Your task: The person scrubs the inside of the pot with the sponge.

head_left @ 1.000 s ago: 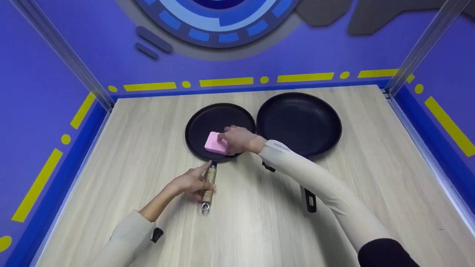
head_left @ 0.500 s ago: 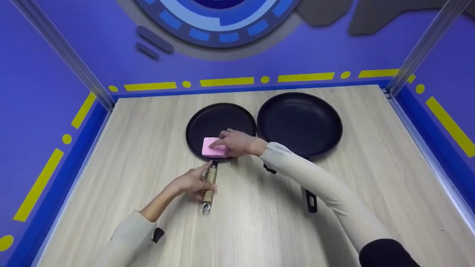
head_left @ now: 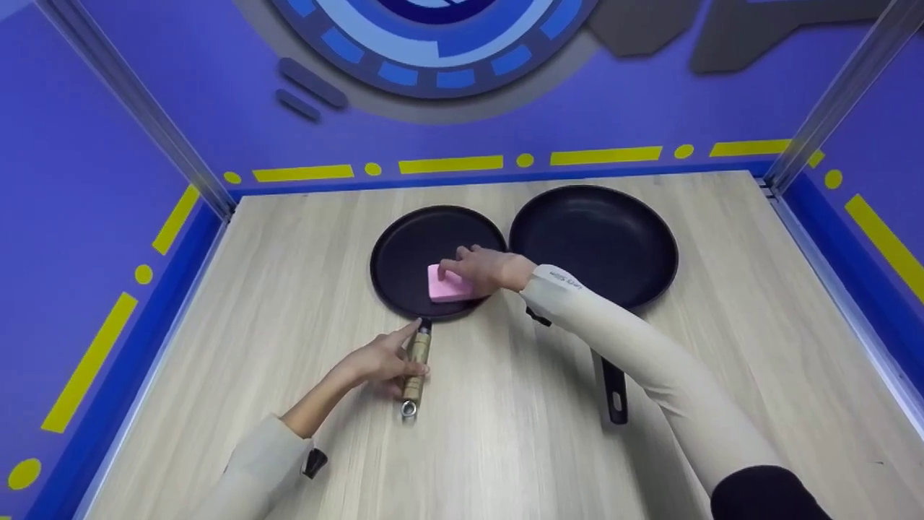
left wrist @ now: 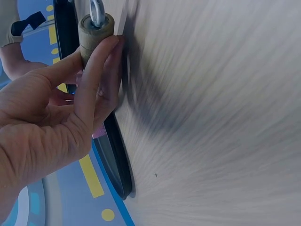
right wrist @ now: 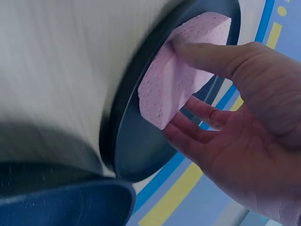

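Right grip [head_left: 485,271]: bare hand, thumb pressed to one face of a pink sponge [head_left: 447,287] and fingers at the opposite edge, pinching it. Left grip [head_left: 380,361]: bare hand, thumb and fingers clamped round a wooden handle [head_left: 419,351], index finger extended along it.

Counter [head_left: 505,448]: wood-grain top, carrying both pans. Right arm: in a pale sleeve [head_left: 613,328], enters from lower right and slants above the front of the large pan [head_left: 577,231], hand directed left to the small pan [head_left: 411,249]. Left arm: in a matching sleeve [head_left: 260,462], enters from lower left and angles up to the right, hand low beside the wooden handle.

Large pan: black, on the right, its black handle [head_left: 610,379] directed toward the person. Small pan: black, shallow, just beside it on the left; whether the rims touch cannot be told. Wooden handle: belongs to the small pan. Sponge: within the small pan, toward the front right. Metal ring [left wrist: 99,21]: at the end of the wooden handle. Writing: small dark lettering [head_left: 564,278] on the right cuff, not legible with certainty.
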A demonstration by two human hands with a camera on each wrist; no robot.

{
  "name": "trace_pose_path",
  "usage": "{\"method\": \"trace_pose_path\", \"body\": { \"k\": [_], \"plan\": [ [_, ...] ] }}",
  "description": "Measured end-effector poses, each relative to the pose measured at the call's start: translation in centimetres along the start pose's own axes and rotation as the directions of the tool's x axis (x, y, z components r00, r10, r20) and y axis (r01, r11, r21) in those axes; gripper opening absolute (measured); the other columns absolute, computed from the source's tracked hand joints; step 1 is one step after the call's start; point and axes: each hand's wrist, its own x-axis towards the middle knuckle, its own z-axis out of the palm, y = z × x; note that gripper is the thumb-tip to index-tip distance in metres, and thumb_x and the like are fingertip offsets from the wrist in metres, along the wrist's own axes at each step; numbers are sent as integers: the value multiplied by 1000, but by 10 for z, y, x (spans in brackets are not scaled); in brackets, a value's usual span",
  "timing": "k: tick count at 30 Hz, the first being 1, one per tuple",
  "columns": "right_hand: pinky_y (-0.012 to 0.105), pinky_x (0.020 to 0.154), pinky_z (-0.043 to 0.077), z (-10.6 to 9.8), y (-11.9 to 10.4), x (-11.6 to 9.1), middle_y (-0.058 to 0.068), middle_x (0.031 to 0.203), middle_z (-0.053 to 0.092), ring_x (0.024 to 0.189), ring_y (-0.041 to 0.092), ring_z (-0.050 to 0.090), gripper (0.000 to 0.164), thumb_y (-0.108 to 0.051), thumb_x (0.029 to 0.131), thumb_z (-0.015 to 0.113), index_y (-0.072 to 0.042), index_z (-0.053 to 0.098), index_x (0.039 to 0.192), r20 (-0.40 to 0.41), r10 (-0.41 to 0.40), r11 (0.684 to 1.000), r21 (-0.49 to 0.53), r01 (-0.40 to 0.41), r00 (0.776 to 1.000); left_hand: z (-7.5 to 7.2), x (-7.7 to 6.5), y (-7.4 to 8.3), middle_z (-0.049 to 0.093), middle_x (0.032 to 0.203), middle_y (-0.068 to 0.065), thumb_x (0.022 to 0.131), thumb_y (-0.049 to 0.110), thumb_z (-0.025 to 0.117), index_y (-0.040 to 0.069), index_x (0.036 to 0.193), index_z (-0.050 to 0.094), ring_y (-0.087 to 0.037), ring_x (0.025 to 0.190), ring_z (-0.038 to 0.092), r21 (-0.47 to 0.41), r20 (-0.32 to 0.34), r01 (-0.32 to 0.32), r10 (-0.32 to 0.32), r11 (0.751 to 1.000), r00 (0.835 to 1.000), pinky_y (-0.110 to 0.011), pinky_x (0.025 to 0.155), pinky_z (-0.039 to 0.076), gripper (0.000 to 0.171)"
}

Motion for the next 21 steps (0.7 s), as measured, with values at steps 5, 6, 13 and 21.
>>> {"method": "trace_pose_path", "body": {
  "k": [5,6,13,21],
  "plan": [
    [51,109,51,-3,12,3,19,142,47,126,40,51,54,3,97,56,-24,44,142,-17,24,999,-27,-25,1000,1,0,0,74,89,-16,96,15,73,11,165,13,-13,61,66,16,-13,24,-23,1000,1000,-25,51,60,92],
    [51,108,52,-3,14,4,19,141,47,125,40,52,55,6,96,56,-22,45,142,-28,26,999,-34,-27,999,1,0,0,73,90,-15,96,16,73,12,165,13,-13,62,66,19,-15,29,-29,999,999,-25,52,60,92],
    [49,109,53,-2,34,20,20,138,49,128,40,52,57,13,90,61,-15,45,138,-117,46,995,-78,-55,992,4,0,-1,72,86,-14,95,17,74,12,165,16,-13,60,64,41,-26,37,-36,998,999,-26,51,60,91],
    [53,111,50,-2,47,41,21,141,51,136,40,50,57,6,92,62,-17,44,142,-222,80,995,-34,-90,972,2,3,2,72,86,-14,96,16,72,11,165,13,-11,60,63,45,-11,23,-22,999,1000,-24,52,60,91]
  ]
}}
